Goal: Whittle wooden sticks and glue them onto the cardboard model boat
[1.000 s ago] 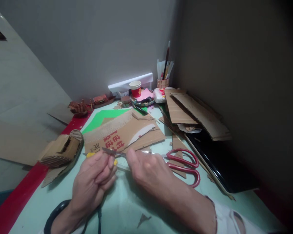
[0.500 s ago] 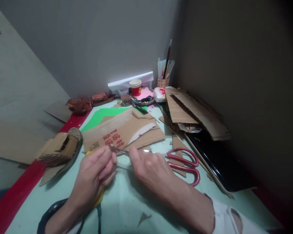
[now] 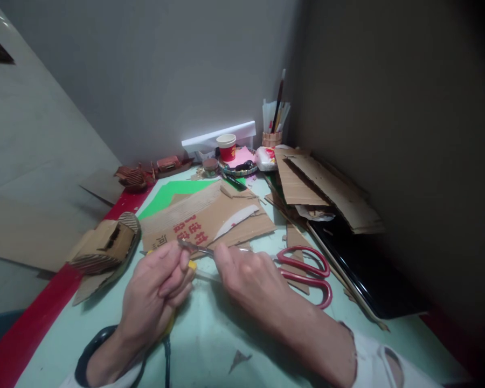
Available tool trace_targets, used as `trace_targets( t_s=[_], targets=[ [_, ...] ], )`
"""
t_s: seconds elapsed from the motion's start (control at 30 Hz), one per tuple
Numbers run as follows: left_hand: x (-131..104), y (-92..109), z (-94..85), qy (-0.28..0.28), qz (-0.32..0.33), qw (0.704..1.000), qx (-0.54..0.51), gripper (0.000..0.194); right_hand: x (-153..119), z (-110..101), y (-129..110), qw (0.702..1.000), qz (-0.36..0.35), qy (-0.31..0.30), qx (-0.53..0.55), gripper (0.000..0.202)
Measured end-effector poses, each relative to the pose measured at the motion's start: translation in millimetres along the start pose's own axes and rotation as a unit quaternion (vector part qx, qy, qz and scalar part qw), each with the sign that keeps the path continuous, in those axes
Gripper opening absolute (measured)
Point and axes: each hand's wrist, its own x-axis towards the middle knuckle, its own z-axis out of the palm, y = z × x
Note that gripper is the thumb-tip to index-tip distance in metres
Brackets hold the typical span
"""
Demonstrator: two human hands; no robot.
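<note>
Red scissors (image 3: 307,272) lie on the mat; cardboard sheets (image 3: 210,218), a cup (image 3: 227,147) and brushes (image 3: 275,116) sit behind.

grey wall (image 3: 165,70), pale green tabletop (image 3: 210,334)

The scene is dim overall, with a cool cast. Light falls from the upper left onto the grey wall (image 3: 165,70) and the pale green tabletop (image 3: 210,339). The right third of the frame sinks into near-black vignetting. Wide-angle distortion bends and tilts the edges. The hands at lower centre look soft and slightly blurred. A white strip (image 3: 218,138) at the wall glares.
</note>
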Motion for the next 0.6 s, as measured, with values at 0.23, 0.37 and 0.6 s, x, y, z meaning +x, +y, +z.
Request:
trace_targets(
  t_s=[0.23, 0.37, 0.6],
  targets=[
    [0, -3, 0.1, -0.033, -0.042, 0.998, 0.018, 0.033, 3, 2, -2, 1.0, -0.005, -0.023, 0.004, 0.024],
    [0, -7, 3.5, -0.036, -0.048, 0.998, 0.033, 0.033, 4, 1, -2, 0.999, 0.0, -0.033, -0.008, 0.023],
    [0, 6, -1.3, -0.021, -0.009, 0.999, -0.028, 0.031, 2, 0, 0, 1.0, -0.004, -0.003, 0.018, 0.026]
  ],
)
